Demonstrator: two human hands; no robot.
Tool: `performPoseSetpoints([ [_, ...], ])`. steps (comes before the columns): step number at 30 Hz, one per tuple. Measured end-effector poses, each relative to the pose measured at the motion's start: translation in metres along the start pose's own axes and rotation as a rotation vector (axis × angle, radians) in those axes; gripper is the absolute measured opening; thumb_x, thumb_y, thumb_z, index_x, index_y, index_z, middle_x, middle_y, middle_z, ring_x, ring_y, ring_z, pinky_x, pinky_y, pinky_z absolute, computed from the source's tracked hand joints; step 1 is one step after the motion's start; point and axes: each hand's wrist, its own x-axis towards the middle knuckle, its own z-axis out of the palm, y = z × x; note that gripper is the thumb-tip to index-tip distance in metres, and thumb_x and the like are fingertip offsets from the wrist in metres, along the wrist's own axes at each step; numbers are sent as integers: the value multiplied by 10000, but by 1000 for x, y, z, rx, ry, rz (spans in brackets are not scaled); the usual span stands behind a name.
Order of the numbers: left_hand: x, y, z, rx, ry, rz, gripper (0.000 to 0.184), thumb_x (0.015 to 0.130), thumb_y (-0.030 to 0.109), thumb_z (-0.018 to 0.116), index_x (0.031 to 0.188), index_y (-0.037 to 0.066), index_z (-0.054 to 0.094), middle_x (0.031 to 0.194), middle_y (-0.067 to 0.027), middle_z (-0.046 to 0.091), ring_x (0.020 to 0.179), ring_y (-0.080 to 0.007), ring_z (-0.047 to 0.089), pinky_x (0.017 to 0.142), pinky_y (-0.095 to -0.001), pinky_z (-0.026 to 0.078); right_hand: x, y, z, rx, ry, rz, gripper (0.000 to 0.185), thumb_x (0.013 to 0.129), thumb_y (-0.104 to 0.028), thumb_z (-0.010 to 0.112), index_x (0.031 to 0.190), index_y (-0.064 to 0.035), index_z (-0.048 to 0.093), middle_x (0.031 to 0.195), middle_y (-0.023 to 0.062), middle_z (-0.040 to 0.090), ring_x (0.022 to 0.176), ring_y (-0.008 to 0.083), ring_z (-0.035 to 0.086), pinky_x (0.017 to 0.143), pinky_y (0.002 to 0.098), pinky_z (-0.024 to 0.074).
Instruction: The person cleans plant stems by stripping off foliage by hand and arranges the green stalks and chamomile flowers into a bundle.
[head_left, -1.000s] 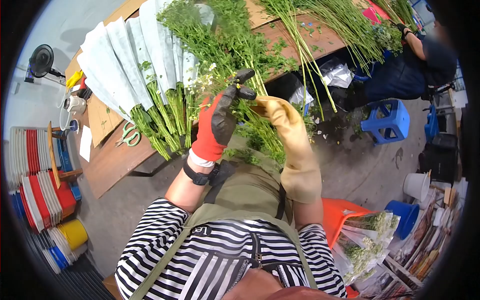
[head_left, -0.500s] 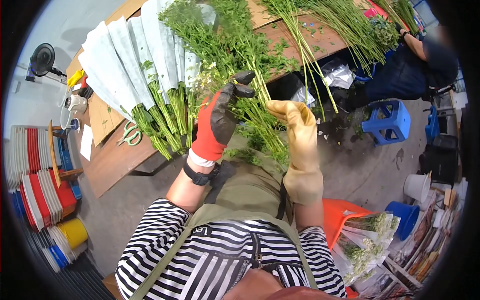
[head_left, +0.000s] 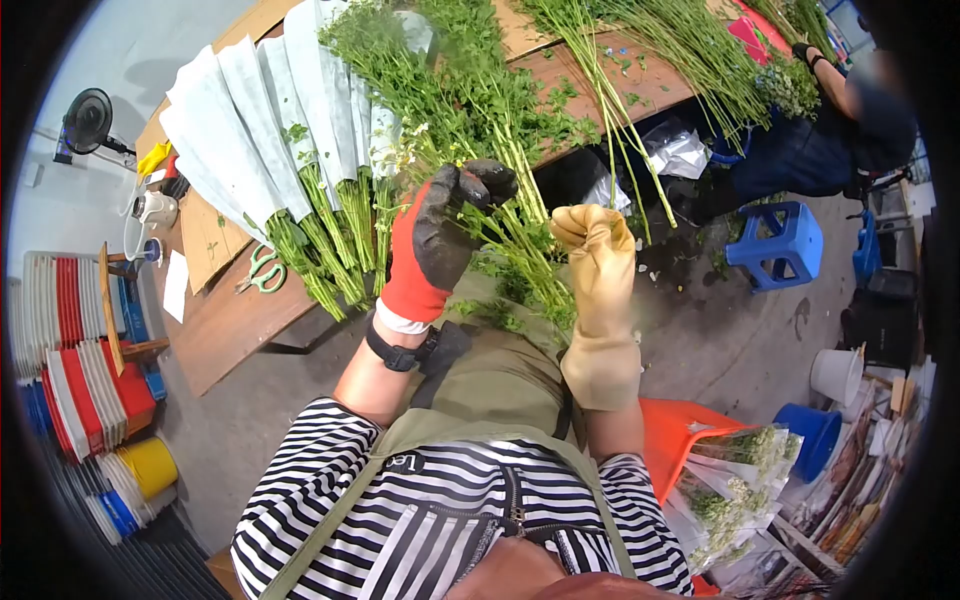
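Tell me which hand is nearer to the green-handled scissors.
Left. The left hand, in the red and black glove, is to the right of the scissors; the right hand, in the tan glove, is farther right, past the left hand.

Table (head_left: 235, 325): 9 to 1 o'clock, before the person.
Sleeved bundles (head_left: 245, 130): on the table, 10 to 11.
Scissors (head_left: 264, 271): on the table, 9, just beside the bundles.
Leafy stalks (head_left: 465, 90): on the table, 12, reaching in to the centre.
Long stems (head_left: 622, 135): 1, overhanging the edge.
Fan (head_left: 88, 122): 10.
Co-worker (head_left: 800, 160): 2.
Stool (head_left: 775, 240): on the floor, 2 to 3.
Bin (head_left: 664, 430): 4.
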Motion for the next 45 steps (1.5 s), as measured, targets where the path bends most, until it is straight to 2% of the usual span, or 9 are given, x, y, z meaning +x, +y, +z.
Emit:
performPoseSetpoints([
  [6, -1, -8, -4, 670, 134, 77, 274, 1085, 161, 401, 1021, -29, 588, 1203, -187, 658, 1076, -279, 652, 1004, -387, 488, -5, -3, 12, -10, -247, 239, 354, 992, -185, 602, 1249, 55, 571, 1122, 175, 674, 869, 218, 695, 819, 305, 547],
  [10, 1, -7, -2, 249, 34, 44, 312, 1092, 216, 396, 1017, -19, 588, 1170, -182, 671, 1066, -267, 651, 994, -375, 494, -28, -28, 34, -887, -389, 51, 209, 933, -183, 669, 1076, -30, 664, 928, 92, 724, 868, 265, 696, 798, 352, 542],
  [17, 12, 20, -35, 160, 156, 246, 350, 1089, 299, 388, 988, 19, 572, 1125, -142, 667, 1099, -258, 639, 1022, -428, 496, -32, -31, 8, -1012, -584, -44, 116, 941, -152, 588, 974, -57, 646, 900, 118, 687, 846, 329, 653, 762, 420, 515],
  [24, 34, 62, -65, -219, 157, 107, 454, 1089, 335, 389, 1185, -36, 630, 1209, -197, 677, 1135, -304, 645, 1042, -420, 501, -56, 19, -35, -833, -369, 336, 269, 948, -297, 613, 930, -32, 649, 935, 143, 707, 897, 342, 673, 807, 418, 518],
  [28, 17, 37, -48, -26, 129, 132, 305, 994, 98, 594, 1273, -25, 596, 1215, -162, 683, 1113, -283, 662, 1019, -366, 497, -30, -22, -14, -1050, -490, 646, 316, 969, -340, 605, 965, -31, 670, 953, 133, 712, 894, 316, 684, 818, 411, 520],
  [32, 13, 31, -70, 978, 104, 299, 320, 974, 88, 566, 1271, -26, 601, 1193, -160, 685, 1086, -289, 657, 1000, -365, 485, -33, -11, -33, -1056, -538, 509, 361, 976, -372, 605, 1067, -33, 688, 991, 142, 713, 920, 315, 685, 848, 405, 524],
  [36, -4, 22, -36, 1127, 15, 313, 309, 979, 11, 560, 1284, -13, 605, 1221, -135, 671, 1114, -255, 649, 992, -357, 497, -39, -31, -8, -916, -346, 133, 373, 940, -302, 669, 1166, -6, 662, 1039, 174, 705, 965, 353, 673, 875, 410, 527],
  [42, -5, -20, -22, 5, 278, -225, 474, 855, -33, 686, 1320, -7, 596, 1199, -144, 669, 1042, -275, 648, 916, -360, 521, -4, -47, 49, -895, -251, -539, 405, 808, -154, 758, 1119, 69, 626, 993, 228, 673, 914, 410, 653, 780, 423, 534],
  [45, -24, -12, -18, 1503, -60, 319, 493, 847, -54, 637, 1332, 28, 605, 1175, -153, 669, 989, -297, 629, 883, -375, 517, 2, -43, 50, -934, -281, -549, 317, 757, -96, 761, 1021, 26, 635, 923, 195, 653, 847, 402, 631, 728, 445, 506],
])
